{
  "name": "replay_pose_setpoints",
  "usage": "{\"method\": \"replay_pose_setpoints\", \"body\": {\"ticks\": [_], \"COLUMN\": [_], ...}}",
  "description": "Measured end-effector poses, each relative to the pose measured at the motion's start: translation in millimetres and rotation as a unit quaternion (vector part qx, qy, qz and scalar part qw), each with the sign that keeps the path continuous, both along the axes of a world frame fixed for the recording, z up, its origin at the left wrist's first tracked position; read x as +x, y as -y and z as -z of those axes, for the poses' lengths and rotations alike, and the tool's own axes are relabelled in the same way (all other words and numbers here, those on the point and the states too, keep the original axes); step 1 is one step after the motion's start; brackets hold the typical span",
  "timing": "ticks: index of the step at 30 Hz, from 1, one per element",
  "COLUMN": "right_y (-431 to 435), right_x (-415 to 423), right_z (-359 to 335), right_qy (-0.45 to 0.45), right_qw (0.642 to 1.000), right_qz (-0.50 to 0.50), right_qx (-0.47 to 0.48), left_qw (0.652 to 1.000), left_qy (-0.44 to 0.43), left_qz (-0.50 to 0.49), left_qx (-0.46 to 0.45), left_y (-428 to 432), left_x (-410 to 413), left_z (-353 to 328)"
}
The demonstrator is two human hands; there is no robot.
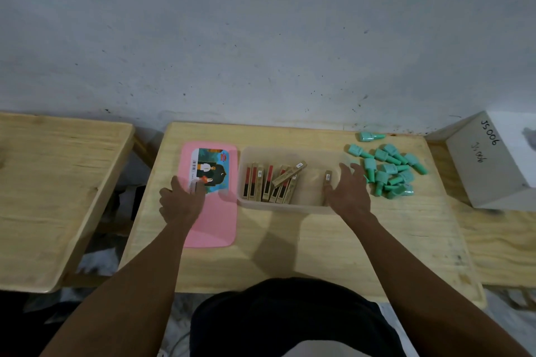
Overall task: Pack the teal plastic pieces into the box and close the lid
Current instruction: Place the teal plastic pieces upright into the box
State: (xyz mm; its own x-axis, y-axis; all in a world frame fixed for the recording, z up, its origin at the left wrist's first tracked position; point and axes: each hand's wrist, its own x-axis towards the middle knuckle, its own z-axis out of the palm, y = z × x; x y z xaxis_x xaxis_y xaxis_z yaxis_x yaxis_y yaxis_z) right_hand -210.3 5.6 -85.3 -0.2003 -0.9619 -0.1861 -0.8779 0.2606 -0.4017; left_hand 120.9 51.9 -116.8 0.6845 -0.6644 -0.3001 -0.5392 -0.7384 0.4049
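Note:
A heap of several teal plastic pieces [388, 171] lies on the wooden table right of a translucent box [290, 203]; one more teal piece [371, 136] lies apart near the wall. The box holds several slim gold-and-red cartons [272, 182] and no teal pieces that I can see. Its pink lid [214, 220], with a colourful label, lies flat to the box's left. My left hand [181, 200] rests on the lid with its fingers straight. My right hand [351, 188] is spread over the box's right end, beside a single gold carton [328, 176] standing by the thumb.
A white carton [493, 165] marked JS006 stands at the right, close to the teal heap. A second wooden table [55, 182] sits to the left across a gap. The wall runs along the back edge. My dark-clothed lap is at the front edge.

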Motion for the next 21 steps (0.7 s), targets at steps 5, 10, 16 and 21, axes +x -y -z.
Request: {"method": "replay_pose_setpoints", "body": {"ticks": [5, 10, 16, 21], "right_y": [-0.5, -8.5, 6.6, 25.3], "right_x": [4.4, 7.1, 26.8, 38.4], "right_z": [-1.7, -0.7, -0.5, 13.8], "right_qy": [-0.012, -0.106, -0.064, -0.016], "right_qw": [1.0, 0.987, 0.99, 0.987], "right_qz": [-0.001, -0.075, -0.092, -0.051], "right_qx": [-0.003, -0.097, 0.083, 0.154], "left_qw": [0.995, 0.994, 0.967, 0.965], "left_qy": [0.03, 0.053, -0.158, -0.118], "left_qz": [0.061, 0.068, 0.153, 0.171], "left_qx": [0.071, 0.07, -0.132, -0.161], "left_y": [-4.0, 4.3, 26.1, 31.5], "left_x": [-2.4, -5.4, -52.1, -72.9], "left_z": [16.0, 11.9, -19.0, -25.6]}}
